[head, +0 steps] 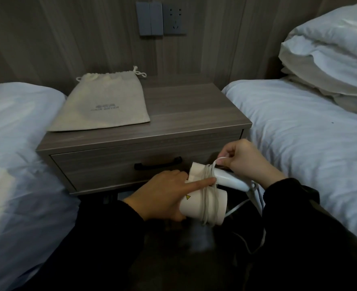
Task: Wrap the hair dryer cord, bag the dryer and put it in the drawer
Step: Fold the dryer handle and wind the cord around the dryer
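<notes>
The small grey print on the flat beige cloth drawstring bag point(102, 103) is too blurred to read; the thin white cord point(257, 242) fades into the dark floor; its plug is hidden; the stacked white pillows point(328, 51) are cut by the right edge.

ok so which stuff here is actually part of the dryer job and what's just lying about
Part of the job:
hair dryer
cord
drawstring bag
drawer

Just there:
pillows
wall socket
switches
</notes>
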The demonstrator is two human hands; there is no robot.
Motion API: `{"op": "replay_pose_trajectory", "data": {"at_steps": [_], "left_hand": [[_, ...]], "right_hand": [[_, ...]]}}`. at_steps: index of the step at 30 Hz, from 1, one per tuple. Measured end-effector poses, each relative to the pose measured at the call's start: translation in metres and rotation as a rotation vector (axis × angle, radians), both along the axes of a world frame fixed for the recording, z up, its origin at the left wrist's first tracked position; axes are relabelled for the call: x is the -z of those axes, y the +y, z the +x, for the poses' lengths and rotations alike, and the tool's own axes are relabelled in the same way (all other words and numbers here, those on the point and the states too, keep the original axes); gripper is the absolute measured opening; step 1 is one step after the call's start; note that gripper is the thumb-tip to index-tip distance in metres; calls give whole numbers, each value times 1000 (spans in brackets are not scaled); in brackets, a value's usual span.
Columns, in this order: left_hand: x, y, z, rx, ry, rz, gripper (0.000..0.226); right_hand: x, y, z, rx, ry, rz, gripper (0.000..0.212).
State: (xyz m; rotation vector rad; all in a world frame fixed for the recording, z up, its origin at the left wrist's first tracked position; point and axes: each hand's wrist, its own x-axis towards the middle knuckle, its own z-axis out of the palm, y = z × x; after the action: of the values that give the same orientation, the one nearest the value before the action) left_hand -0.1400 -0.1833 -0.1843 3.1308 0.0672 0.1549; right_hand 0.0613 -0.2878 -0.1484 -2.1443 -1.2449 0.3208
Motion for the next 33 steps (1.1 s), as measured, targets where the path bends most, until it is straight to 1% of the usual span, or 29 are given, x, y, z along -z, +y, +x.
{"op": "replay_pose_trajectory", "data": {"at_steps": [2,5,8,14,16,20,21,24,25,27,31,33], "left_hand": [[-3,0,-1,-9,-1,-6,103],[-5,2,-1,-19,6,-12,103],[-2,1,-2,-24,16,-14,100],[-4,2,0,-44,42,-22,96],[-8,2,-1,-54,44,-35,96],[-15,0,-3,-81,35,-92,100],[-15,-2,-3,-72,32,-97,103],[-9,-9,-2,-34,50,-109,109],[-8,-10,-2,-26,61,-107,110],[-9,-11,0,-23,75,-102,110],[-12,-10,0,-54,82,-86,100],[-15,-8,0,-79,94,-97,96]], "right_hand": [[2,2,-4,38,-32,56,21],[5,4,-12,77,-43,127,12],[7,5,-13,69,-45,127,10],[5,4,-6,16,-29,71,22],[2,3,-3,-45,-43,7,24],[-3,1,-3,-140,27,-129,21],[-1,1,-3,-143,21,-153,24],[4,2,-5,-107,16,-185,46],[5,2,-5,-88,16,-181,50],[5,1,-6,-68,2,-167,50],[3,2,-6,-37,22,-140,50],[0,1,-6,-40,37,-123,42]]}}
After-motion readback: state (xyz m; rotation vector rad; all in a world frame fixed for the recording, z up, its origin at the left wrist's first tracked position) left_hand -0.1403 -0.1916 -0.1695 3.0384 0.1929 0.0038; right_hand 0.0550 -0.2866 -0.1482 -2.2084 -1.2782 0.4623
